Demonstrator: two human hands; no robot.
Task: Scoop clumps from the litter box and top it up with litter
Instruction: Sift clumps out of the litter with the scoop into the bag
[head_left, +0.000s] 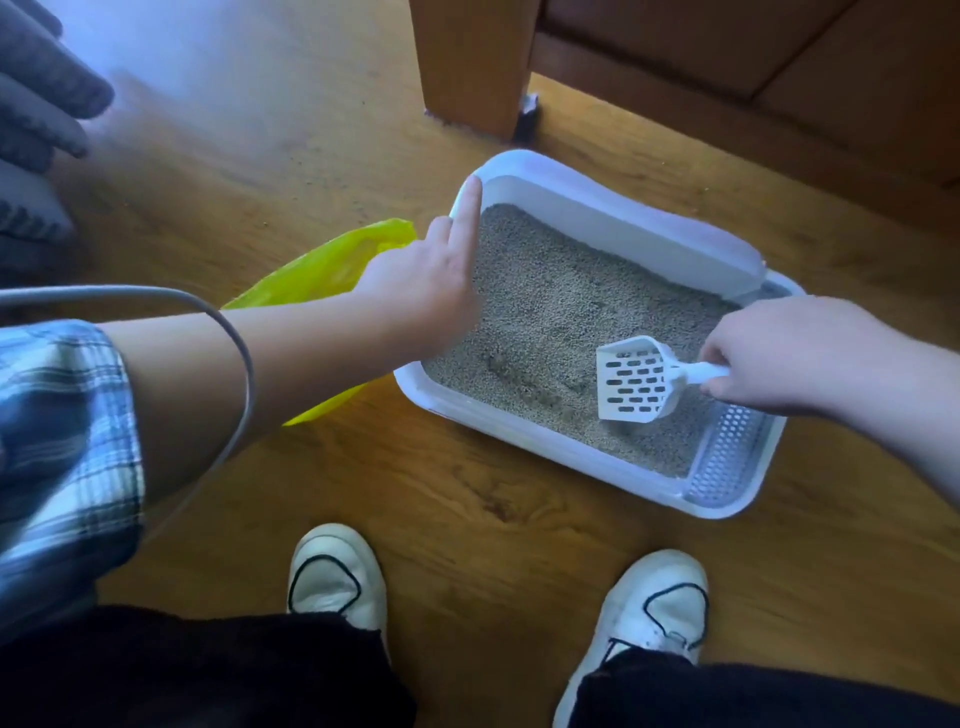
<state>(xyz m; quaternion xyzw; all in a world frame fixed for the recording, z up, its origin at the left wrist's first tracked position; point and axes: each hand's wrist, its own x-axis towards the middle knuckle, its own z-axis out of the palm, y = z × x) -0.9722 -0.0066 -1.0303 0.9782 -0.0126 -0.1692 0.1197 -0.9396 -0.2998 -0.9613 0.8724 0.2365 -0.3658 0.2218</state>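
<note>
Right fingers (719, 387) were curled tight round the scoop (634, 387) handle, right hand (779, 358) over the right end of the box (519, 428). The slotted blade tipped down with its front edge in the litter (545, 301), likely digging for a clump; none showed in the blade. Left index finger (470, 208) lay straight along the rim at the far left corner, left hand (421, 280) over the left edge, other fingers unclear; probably steadying the box. Litter covered the box bottom, furrowed near the scoop. A yellow bag (322, 270) lay just beside the box, probably for waste. Wood floor (467, 499) with stray grains, a wooden leg (467, 67) beyond.
</note>
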